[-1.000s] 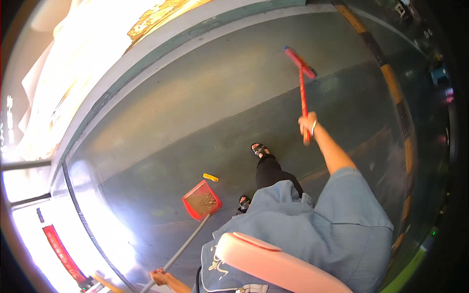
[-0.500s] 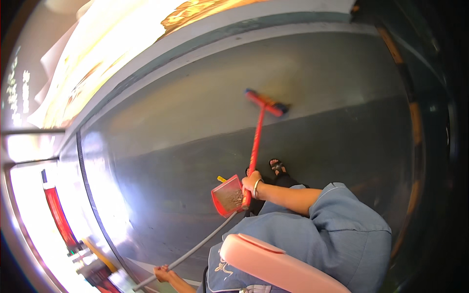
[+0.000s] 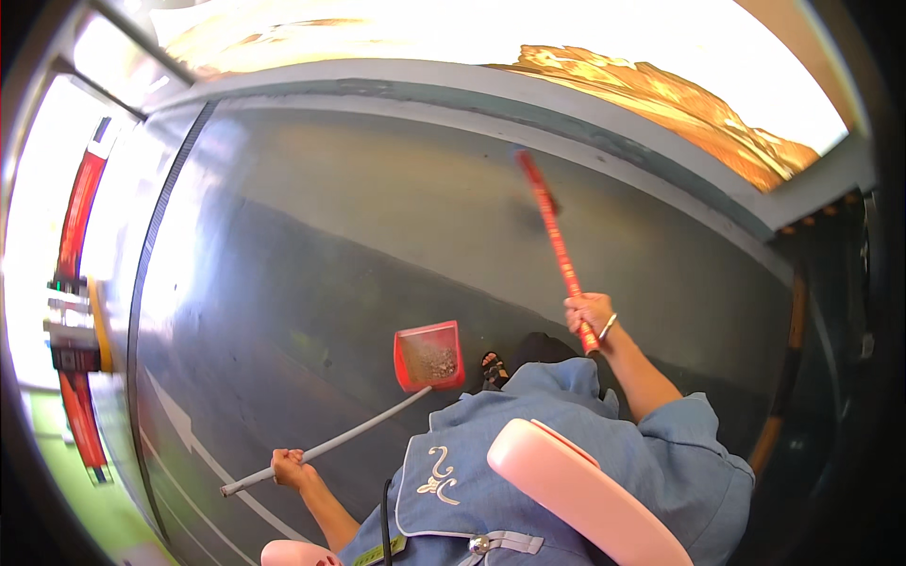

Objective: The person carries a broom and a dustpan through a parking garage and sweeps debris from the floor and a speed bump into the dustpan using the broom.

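My right hand, with a bangle at its wrist, is closed around the top part of a red broom handle. The broom slants away ahead of me; its head is seen nearly edge-on and smeared by motion near the far kerb. My left hand grips a pale grey pole close to its end. That pole runs to a red dustpan, which holds grey-brown dirt and lies in front of my feet, left of the broom.
A sandaled foot shows beside the dustpan. Along the far side runs a raised kerb beneath a bright lit panel. At left, a dark floor strip and a red post-like fixture stand out. A pink rounded thing crosses my chest.
The view has turned, bringing more of the far kerb into sight. Relative to my body, the broom has swung right and forward, away from the dustpan. Both hands keep their holds.
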The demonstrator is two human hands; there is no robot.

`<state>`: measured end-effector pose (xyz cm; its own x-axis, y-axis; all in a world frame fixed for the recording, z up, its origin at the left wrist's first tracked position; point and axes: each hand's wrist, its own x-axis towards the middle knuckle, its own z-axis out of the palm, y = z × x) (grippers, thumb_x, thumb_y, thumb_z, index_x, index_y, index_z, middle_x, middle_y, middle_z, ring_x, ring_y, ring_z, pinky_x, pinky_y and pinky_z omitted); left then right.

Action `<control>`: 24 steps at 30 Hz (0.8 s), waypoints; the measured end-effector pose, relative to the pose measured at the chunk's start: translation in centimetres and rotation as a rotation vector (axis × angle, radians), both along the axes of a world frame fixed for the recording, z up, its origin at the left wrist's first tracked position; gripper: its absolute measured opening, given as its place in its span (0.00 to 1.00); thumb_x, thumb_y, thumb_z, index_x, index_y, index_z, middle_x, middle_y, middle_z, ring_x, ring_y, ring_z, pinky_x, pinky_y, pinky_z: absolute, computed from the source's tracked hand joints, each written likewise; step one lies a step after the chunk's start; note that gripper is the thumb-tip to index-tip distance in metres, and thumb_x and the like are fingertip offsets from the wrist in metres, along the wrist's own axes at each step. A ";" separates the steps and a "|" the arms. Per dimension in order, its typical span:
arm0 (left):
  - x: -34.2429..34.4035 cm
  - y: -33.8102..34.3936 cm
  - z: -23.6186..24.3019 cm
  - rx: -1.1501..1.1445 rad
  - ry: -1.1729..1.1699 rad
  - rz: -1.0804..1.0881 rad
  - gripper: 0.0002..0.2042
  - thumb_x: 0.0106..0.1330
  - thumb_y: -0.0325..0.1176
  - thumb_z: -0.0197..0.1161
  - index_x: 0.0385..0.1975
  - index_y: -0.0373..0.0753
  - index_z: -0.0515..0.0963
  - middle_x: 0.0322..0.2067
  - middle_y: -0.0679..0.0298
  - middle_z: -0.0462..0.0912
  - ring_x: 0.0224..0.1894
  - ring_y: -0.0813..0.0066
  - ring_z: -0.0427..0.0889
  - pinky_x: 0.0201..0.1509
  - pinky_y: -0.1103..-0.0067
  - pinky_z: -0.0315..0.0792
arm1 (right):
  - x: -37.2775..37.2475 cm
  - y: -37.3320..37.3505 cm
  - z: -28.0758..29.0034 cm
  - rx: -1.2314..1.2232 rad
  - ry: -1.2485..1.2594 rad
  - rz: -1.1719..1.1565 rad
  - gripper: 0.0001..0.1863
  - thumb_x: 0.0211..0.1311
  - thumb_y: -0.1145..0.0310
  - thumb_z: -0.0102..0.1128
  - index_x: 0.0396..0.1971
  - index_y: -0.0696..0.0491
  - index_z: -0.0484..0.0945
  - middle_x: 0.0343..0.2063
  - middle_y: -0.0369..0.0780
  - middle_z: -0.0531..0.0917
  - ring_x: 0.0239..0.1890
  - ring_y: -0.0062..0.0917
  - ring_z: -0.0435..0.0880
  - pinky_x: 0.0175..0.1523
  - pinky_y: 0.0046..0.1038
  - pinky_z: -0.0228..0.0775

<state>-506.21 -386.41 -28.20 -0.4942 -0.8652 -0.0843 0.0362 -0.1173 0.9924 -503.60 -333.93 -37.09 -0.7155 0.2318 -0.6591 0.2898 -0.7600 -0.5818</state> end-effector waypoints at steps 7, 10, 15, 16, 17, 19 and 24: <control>7.1 -1.2 1.7 -0.007 0.104 0.154 0.08 0.34 0.20 0.42 0.02 0.40 0.54 0.03 0.68 0.52 0.06 0.79 0.53 0.16 0.81 0.60 | -6.2 10.9 -8.4 0.432 -0.294 0.003 0.11 0.42 0.74 0.48 0.06 0.54 0.63 0.02 0.37 0.66 0.02 0.22 0.62 0.07 0.24 0.52; 10.5 -0.7 1.8 -0.019 0.139 0.278 0.08 0.34 0.20 0.42 0.02 0.40 0.54 0.03 0.68 0.51 0.07 0.79 0.53 0.18 0.80 0.61 | -12.0 12.1 -10.3 0.346 -0.307 -0.066 0.10 0.41 0.75 0.46 0.07 0.53 0.61 0.02 0.37 0.65 0.02 0.23 0.61 0.06 0.24 0.50; 11.2 3.8 4.0 -0.030 0.130 0.493 0.08 0.35 0.21 0.42 0.03 0.41 0.55 0.03 0.68 0.51 0.07 0.79 0.52 0.19 0.80 0.62 | -22.6 3.9 -13.9 0.248 -0.416 0.025 0.12 0.40 0.79 0.44 0.08 0.50 0.55 0.03 0.31 0.57 0.03 0.18 0.59 0.06 0.21 0.48; 11.3 5.4 4.4 -0.078 0.091 0.543 0.08 0.36 0.21 0.42 0.03 0.41 0.55 0.04 0.68 0.52 0.07 0.79 0.52 0.20 0.80 0.62 | -23.7 0.3 -14.5 0.264 -0.457 0.102 0.11 0.41 0.79 0.42 0.09 0.50 0.54 0.05 0.32 0.57 0.04 0.20 0.59 0.08 0.23 0.50; 12.0 6.7 4.6 -0.081 0.077 0.591 0.08 0.36 0.21 0.42 0.03 0.41 0.55 0.04 0.68 0.52 0.07 0.79 0.52 0.20 0.80 0.62 | -24.0 -3.3 -14.7 0.237 -0.454 0.229 0.10 0.41 0.80 0.39 0.09 0.50 0.54 0.07 0.34 0.57 0.06 0.22 0.60 0.09 0.24 0.52; 13.3 9.1 4.6 -0.079 0.075 0.622 0.07 0.36 0.21 0.42 0.03 0.40 0.56 0.04 0.68 0.52 0.07 0.79 0.52 0.21 0.80 0.63 | -23.2 -10.4 -14.0 -0.027 -0.497 0.347 0.07 0.41 0.82 0.37 0.15 0.51 0.58 0.08 0.35 0.57 0.08 0.24 0.60 0.10 0.26 0.52; 17.4 14.6 5.8 -0.070 0.075 0.853 0.07 0.36 0.21 0.42 0.04 0.39 0.56 0.04 0.68 0.53 0.07 0.80 0.52 0.19 0.80 0.61 | -18.5 -21.6 -6.6 0.135 -0.563 0.889 0.10 0.41 0.84 0.36 0.26 0.55 0.58 0.10 0.39 0.61 0.07 0.23 0.61 0.09 0.24 0.52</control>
<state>-488.81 -371.86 -22.38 0.3260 -0.9453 -0.0098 0.1497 0.0414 0.9879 -522.09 -355.58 -43.71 -0.2631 -0.1287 -0.9561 0.9637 -0.0811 -0.2543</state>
